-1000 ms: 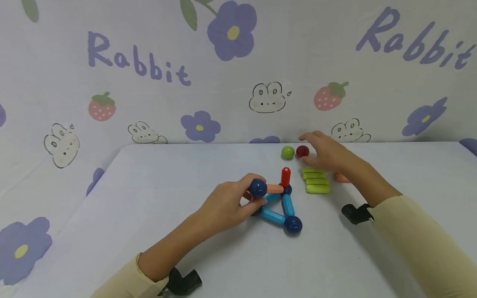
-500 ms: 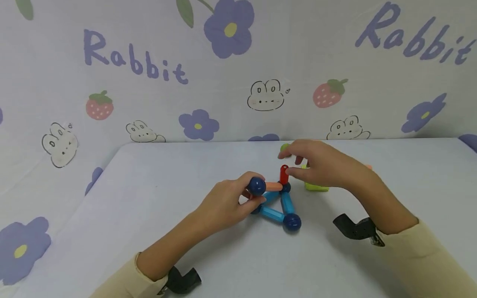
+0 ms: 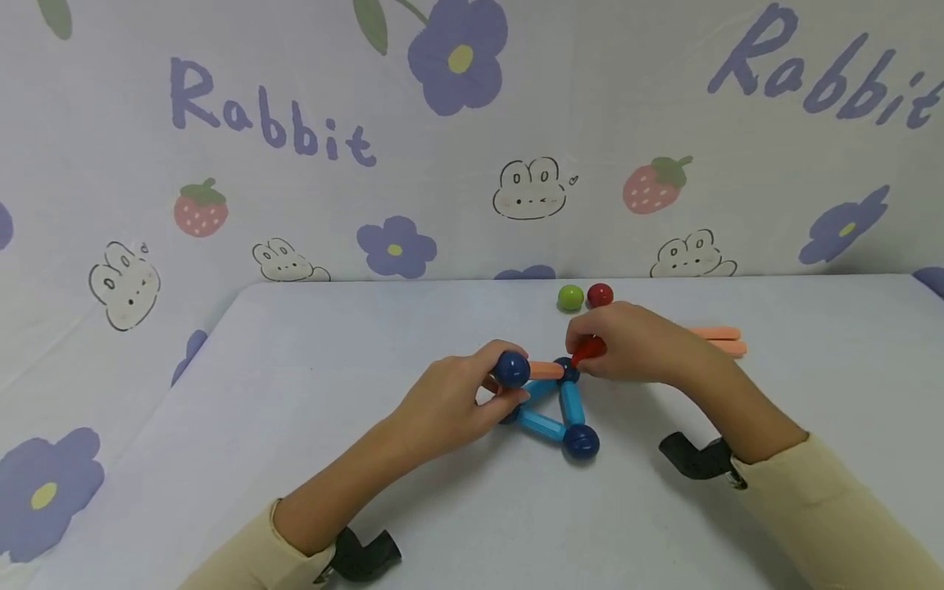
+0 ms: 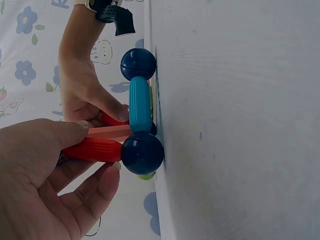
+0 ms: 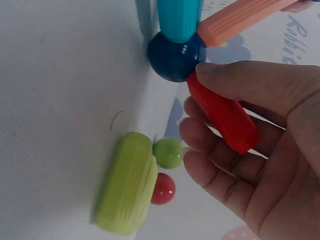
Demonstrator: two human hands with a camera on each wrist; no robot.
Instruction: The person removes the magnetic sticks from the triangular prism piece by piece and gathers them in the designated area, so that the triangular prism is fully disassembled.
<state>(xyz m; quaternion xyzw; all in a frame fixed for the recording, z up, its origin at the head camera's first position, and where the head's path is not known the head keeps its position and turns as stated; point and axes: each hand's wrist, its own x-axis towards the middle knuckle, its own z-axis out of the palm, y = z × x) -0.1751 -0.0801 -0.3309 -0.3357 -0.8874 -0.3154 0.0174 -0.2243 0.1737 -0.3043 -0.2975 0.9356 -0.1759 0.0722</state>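
Three light blue magnetic sticks point(image 3: 542, 424) and dark blue balls point(image 3: 581, 442) form a triangle lying on the table. My left hand point(image 3: 442, 406) grips a red stick point(image 4: 95, 150) rising from the left corner ball point(image 4: 143, 153), its fingers also around a raised dark blue ball point(image 3: 512, 369). From that raised ball an orange stick point(image 3: 546, 371) slopes to the far corner ball point(image 5: 177, 56). There, my right hand point(image 3: 634, 340) pinches a second red stick point(image 5: 220, 112) between thumb and fingers; it leans to the right, with its lower end at the ball.
A green ball point(image 3: 570, 297) and a red ball point(image 3: 601, 295) lie near the table's back edge. Green sticks point(image 5: 125, 185) lie beneath the right hand, hidden in the head view. Orange sticks point(image 3: 726, 340) lie right of it. A printed cloth hangs behind the table.
My right hand has come left and forward from beside the red ball and taken hold of the upright red stick, which now tilts right. My left hand has kept its place.
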